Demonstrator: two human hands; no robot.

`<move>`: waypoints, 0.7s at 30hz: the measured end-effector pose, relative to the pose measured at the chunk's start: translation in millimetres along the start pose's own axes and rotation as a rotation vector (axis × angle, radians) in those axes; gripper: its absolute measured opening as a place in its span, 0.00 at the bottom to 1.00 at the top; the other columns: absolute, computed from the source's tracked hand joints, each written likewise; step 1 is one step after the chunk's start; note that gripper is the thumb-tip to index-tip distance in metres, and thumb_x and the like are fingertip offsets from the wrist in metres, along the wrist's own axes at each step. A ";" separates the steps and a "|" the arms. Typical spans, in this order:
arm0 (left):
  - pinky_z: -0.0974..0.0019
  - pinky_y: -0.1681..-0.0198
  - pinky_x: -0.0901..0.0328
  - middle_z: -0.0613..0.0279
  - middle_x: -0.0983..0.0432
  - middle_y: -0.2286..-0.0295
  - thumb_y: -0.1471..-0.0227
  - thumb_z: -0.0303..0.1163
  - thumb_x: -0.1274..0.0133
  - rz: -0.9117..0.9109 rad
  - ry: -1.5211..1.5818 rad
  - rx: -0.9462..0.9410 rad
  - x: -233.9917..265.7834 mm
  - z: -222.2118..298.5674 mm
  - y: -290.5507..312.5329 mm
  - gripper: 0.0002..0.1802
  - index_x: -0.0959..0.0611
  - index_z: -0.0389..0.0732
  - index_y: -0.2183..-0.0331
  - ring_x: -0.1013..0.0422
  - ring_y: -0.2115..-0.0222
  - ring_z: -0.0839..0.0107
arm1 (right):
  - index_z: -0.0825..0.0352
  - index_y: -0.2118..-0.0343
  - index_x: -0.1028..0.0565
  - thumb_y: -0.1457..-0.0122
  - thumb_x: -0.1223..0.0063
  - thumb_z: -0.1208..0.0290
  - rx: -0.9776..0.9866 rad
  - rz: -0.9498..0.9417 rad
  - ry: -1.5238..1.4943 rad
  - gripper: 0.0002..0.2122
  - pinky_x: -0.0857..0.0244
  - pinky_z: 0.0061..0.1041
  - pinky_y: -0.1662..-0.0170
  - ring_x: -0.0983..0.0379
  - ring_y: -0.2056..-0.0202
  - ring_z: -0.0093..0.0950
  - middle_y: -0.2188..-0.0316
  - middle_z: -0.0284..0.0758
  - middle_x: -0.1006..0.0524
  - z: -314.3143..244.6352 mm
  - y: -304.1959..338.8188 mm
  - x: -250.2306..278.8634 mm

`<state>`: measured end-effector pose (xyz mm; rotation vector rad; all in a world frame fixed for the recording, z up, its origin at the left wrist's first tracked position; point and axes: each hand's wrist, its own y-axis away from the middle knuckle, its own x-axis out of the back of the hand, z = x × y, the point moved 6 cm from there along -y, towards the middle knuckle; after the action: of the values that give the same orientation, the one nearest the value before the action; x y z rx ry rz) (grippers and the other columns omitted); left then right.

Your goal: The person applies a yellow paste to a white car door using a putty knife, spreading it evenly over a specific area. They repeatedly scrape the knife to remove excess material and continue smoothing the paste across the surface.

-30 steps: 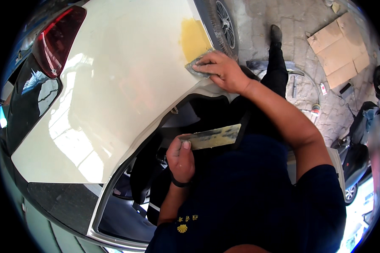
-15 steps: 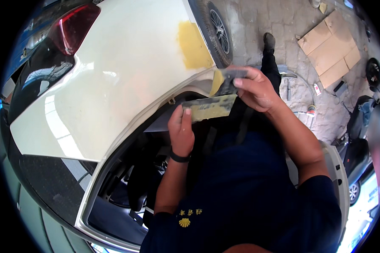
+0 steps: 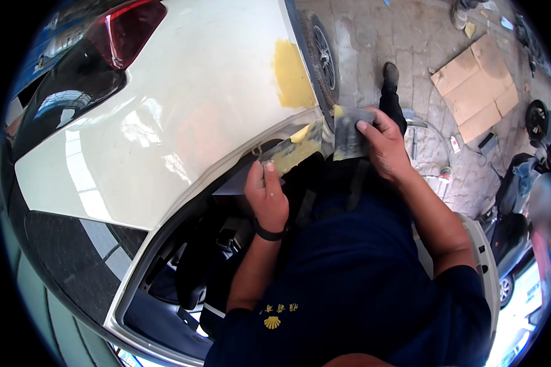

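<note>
Gripping flat spreader (image 3: 291,153) in left hand (image 3: 266,196), filler-smeared; right hand (image 3: 382,147) pinching grey pad (image 3: 349,131). We're having pulled right hand off yellow filler patch (image 3: 292,76) on white car panel (image 3: 183,122); now meeting spreader, likely reloading.

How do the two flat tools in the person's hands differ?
The board in the left hand is long, narrow and smeared yellow; the spreader in the right hand is shorter, squarer and mostly grey, with only a yellow dab at one corner. The board lies slanted, pinched at its lower end; the spreader stands more upright, fingers across its face. Both are thin, flat, and held beside the car panel.
</note>
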<state>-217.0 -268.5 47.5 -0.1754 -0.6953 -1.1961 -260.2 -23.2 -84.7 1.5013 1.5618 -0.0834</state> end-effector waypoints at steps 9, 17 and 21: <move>0.75 0.65 0.40 0.70 0.28 0.70 0.26 0.30 0.54 -0.038 0.012 0.030 -13.4 -3.7 20.1 0.14 0.24 0.34 0.67 0.38 0.68 0.84 | 0.71 0.46 0.22 0.29 0.47 0.76 -0.133 0.134 -0.335 0.11 0.27 0.28 0.44 0.20 0.52 0.24 0.53 0.35 0.17 71.5 -1.9 -17.0; 0.70 0.57 0.32 0.58 0.19 0.65 0.28 0.29 0.53 -0.129 -0.064 0.088 0.1 -30.7 26.5 0.13 0.17 0.29 0.55 0.28 0.64 0.76 | 0.71 0.46 0.23 0.28 0.46 0.75 -0.215 0.135 -0.440 0.12 0.27 0.29 0.44 0.21 0.52 0.25 0.53 0.36 0.17 80.2 8.8 -25.4; 0.65 0.54 0.28 0.49 0.14 0.60 0.30 0.28 0.51 -0.262 -0.117 0.041 -8.2 -24.9 27.9 0.18 0.18 0.27 0.46 0.20 0.60 0.69 | 0.71 0.45 0.24 0.28 0.45 0.75 -0.271 0.100 -0.326 0.12 0.26 0.25 0.47 0.21 0.54 0.21 0.54 0.34 0.17 91.4 19.3 -42.6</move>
<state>-183.6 -263.3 29.7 -0.1228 -0.8638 -1.4283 -201.9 -106.6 -98.5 1.2773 1.1844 -0.0536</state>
